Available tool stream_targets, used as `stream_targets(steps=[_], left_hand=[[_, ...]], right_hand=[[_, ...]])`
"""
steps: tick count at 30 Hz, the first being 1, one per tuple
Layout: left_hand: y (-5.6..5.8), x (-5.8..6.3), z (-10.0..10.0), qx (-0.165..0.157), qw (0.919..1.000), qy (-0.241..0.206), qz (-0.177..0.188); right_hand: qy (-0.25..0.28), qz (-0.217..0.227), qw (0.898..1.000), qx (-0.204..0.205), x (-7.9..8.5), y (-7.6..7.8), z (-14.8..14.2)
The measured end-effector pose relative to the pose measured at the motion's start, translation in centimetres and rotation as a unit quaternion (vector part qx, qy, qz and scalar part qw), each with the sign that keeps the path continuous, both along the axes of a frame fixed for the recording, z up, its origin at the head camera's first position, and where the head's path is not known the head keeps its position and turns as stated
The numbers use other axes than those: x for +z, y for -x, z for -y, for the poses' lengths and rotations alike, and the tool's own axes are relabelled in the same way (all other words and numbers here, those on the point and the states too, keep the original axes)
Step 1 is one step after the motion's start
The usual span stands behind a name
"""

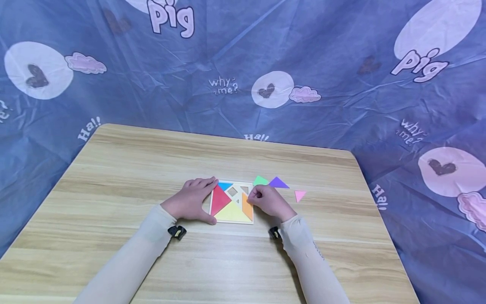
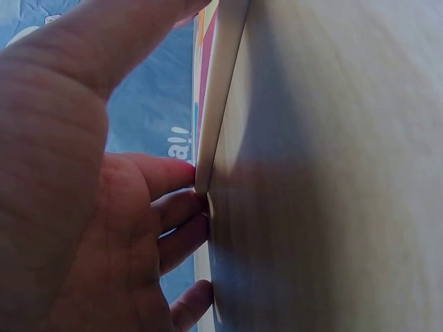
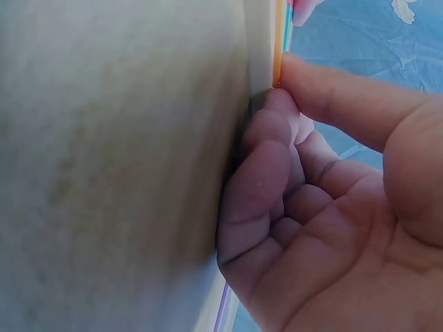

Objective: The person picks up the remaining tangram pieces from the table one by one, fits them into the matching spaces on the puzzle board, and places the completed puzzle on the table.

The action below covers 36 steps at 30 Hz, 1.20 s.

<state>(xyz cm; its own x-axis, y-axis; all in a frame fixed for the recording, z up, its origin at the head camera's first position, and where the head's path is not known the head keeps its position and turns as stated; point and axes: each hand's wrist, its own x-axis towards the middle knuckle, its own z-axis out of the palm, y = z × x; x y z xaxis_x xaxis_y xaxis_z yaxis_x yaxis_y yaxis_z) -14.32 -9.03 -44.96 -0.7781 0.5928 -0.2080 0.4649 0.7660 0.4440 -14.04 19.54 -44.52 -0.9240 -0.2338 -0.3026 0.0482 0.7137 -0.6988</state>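
A tangram tray (image 1: pixel 233 222) with a pale wooden frame lies on the table. In it are a red triangle (image 1: pixel 219 201), a yellow triangle (image 1: pixel 233 212), a blue piece (image 1: pixel 224 186) and an orange parallelogram (image 1: pixel 247 207). My left hand (image 1: pixel 193 199) spans the tray's left side and holds it, thumb by the near corner, fingertips by the far one. In the left wrist view those fingertips touch the frame's edge. At the tray's right side my right hand (image 1: pixel 270 200) pinches the orange parallelogram's upper end, the other fingers curled under, as the right wrist view shows.
Beyond the right hand lie a green piece (image 1: pixel 260 180) and a purple triangle (image 1: pixel 279 183). A pink triangle (image 1: pixel 300 195) sits farther right. Patterned blue cloth (image 1: pixel 243 50) hangs behind and beside the wooden table (image 1: pixel 212 261).
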Motion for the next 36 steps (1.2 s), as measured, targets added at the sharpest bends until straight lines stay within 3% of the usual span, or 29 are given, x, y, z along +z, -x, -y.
stream_targets(steps=[17,22,26,30,36], left_hand=[[0.0,-0.1,0.2,-0.002,1.0,-0.001,-0.004],[0.0,-0.1,0.1,-0.004,1.0,-0.003,0.0],[0.0,-0.1,0.1,-0.003,1.0,-0.001,-0.001],[0.1,-0.3,0.1,-0.001,1.0,0.001,0.0],[0.0,-0.2,0.1,0.002,1.0,-0.001,0.002]], right_hand=[[-0.014,-0.005,1.0,0.019,0.1,0.1,0.0],[-0.06,-0.047,0.996,0.045,0.9,-0.1,-0.2],[-0.071,-0.079,0.99,0.093,1.4,-0.3,-0.2],[-0.08,-0.084,0.984,0.134,1.5,-0.3,-0.2],[-0.08,-0.084,0.983,0.145,1.4,-0.2,-0.3]])
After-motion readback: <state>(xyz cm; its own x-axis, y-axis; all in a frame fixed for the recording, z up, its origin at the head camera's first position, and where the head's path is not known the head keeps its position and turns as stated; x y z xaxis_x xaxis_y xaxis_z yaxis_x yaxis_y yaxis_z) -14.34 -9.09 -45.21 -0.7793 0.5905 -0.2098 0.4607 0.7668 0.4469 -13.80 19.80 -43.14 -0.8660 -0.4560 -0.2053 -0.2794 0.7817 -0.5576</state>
